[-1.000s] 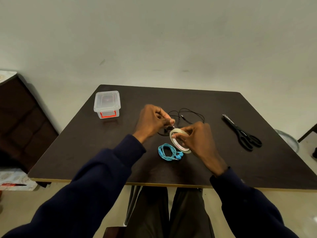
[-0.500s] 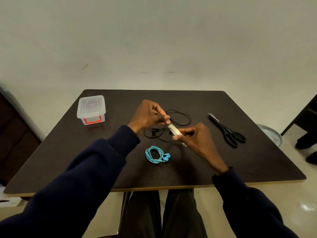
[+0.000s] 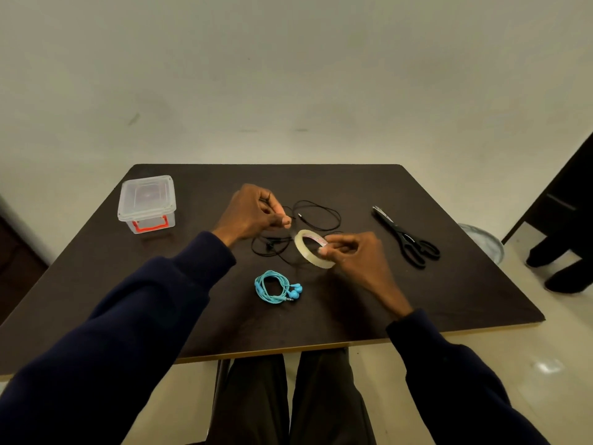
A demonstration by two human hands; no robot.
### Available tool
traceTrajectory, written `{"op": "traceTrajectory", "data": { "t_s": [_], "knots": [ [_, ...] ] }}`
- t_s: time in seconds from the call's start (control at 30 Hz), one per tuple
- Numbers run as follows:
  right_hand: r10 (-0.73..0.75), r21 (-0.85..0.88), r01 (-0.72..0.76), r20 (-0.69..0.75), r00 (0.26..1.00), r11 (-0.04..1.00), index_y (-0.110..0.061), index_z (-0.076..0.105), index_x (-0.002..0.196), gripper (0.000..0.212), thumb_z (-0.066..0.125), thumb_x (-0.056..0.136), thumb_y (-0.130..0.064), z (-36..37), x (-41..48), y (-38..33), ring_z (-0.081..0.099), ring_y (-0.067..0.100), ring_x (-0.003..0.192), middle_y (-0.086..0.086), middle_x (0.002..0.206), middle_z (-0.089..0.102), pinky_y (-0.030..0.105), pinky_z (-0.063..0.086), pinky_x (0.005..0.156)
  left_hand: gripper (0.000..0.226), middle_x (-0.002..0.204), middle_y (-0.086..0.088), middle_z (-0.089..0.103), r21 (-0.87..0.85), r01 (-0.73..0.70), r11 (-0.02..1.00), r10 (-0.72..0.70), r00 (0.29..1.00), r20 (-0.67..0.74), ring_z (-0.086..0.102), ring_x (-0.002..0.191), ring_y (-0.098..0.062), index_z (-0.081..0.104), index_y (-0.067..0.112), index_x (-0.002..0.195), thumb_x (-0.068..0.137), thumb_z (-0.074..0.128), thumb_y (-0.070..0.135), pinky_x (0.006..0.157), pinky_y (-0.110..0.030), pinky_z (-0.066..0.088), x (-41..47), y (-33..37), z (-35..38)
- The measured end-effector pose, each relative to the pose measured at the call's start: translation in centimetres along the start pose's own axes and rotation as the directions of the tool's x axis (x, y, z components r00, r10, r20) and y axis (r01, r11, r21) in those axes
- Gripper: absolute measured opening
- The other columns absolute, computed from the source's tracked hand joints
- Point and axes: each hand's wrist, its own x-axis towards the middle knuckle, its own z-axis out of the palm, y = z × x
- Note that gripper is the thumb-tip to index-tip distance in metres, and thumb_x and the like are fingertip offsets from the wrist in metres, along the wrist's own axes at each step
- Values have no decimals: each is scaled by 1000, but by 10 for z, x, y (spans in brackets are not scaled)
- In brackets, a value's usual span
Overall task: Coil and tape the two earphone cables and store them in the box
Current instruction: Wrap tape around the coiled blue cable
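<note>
My right hand (image 3: pixel 351 252) holds a roll of clear tape (image 3: pixel 308 248) above the middle of the dark table (image 3: pixel 449 293). My left hand (image 3: pixel 253 211) pinches the tape's free end just left of the roll. A black earphone cable (image 3: pixel 321 213) lies loose and uncoiled on the table behind my hands. The blue earphone cable (image 3: pixel 276 287) lies coiled in front of them, near me. A clear plastic box (image 3: pixel 147 202) with a shut lid and an orange latch stands at the far left.
Black scissors (image 3: pixel 406 239) lie shut to the right of my hands. A round metal dish (image 3: pixel 481 242) sits on the floor past the table's right edge. A person's dark legs (image 3: pixel 561 261) stand at the far right. My knees are under the table's near edge.
The tape roll turned from edge-on to showing its ring face. My left hand drew slightly away to the left with the tape end. The camera view shifted.
</note>
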Motion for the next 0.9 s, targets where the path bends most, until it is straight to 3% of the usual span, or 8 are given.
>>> {"op": "traceTrajectory", "data": {
  "t_s": [0.1, 0.2, 0.37, 0.47, 0.57, 0.77, 0.9],
  "knots": [
    [-4, -144, -9, -88, 996, 990, -9, 76, 103, 21, 78, 83, -8, -22, 11, 20, 67, -5, 65, -7, 77, 73, 8, 53, 69, 12, 77, -3, 75, 43, -1, 999, 1, 1000, 1, 72, 67, -3, 71, 5, 82, 77, 81, 11, 61, -12, 54, 0, -6, 2],
    [43, -329, -86, -136, 990, 941, -6, 76, 95, 18, 66, 83, 4, -46, 20, 43, 69, 7, 70, 4, 82, 75, 27, 60, 78, 13, 77, 0, 75, 71, -6, 997, 6, 1000, 1, 72, 69, -3, 72, 7, 82, 76, 82, 13, 62, -11, 53, 1, -9, 6],
    [87, -567, -202, -223, 971, 798, -8, 70, 93, 15, 66, 78, -5, -78, 26, 67, 68, 36, 89, 16, 90, 72, 35, 52, 72, 12, 75, 4, 73, 131, -25, 991, 26, 1000, -5, 69, 64, 4, 70, 13, 79, 76, 82, 13, 62, -13, 53, 2, -9, 12],
    [124, -666, -248, -229, 966, 704, -1, 63, 101, 18, 62, 83, -6, -86, 25, 68, 61, 44, 99, 25, 102, 67, 43, 49, 77, 15, 76, 7, 71, 156, -30, 987, 33, 999, -18, 67, 64, 3, 70, 15, 82, 76, 83, 15, 63, -13, 52, 2, -8, 14],
    [153, -708, -273, -229, 961, 652, 3, 60, 105, 19, 59, 88, -6, -89, 28, 72, 59, 45, 104, 28, 109, 64, 43, 47, 83, 18, 76, 9, 69, 162, -57, 985, 65, 997, -46, 65, 66, 4, 68, 18, 83, 75, 84, 15, 59, -8, 47, 1, -6, 17],
    [201, -688, -316, -244, 949, 654, 3, 56, 113, 26, 59, 89, -7, -86, 29, 80, 51, 48, 110, 33, 118, 55, 45, 45, 90, 18, 74, 8, 70, 130, -97, 987, 106, 992, -66, 64, 63, 11, 70, 16, 83, 74, 85, 14, 60, -3, 47, 1, -6, 23],
    [214, -687, -324, -244, 946, 651, 2, 57, 113, 32, 65, 90, -19, -88, 28, 76, 55, 46, 110, 30, 116, 60, 45, 49, 86, 18, 73, 9, 69, 120, -101, 988, 113, 989, -96, 63, 62, 12, 69, 17, 82, 75, 84, 13, 60, -3, 47, 1, -8, 23]
  ]
}}
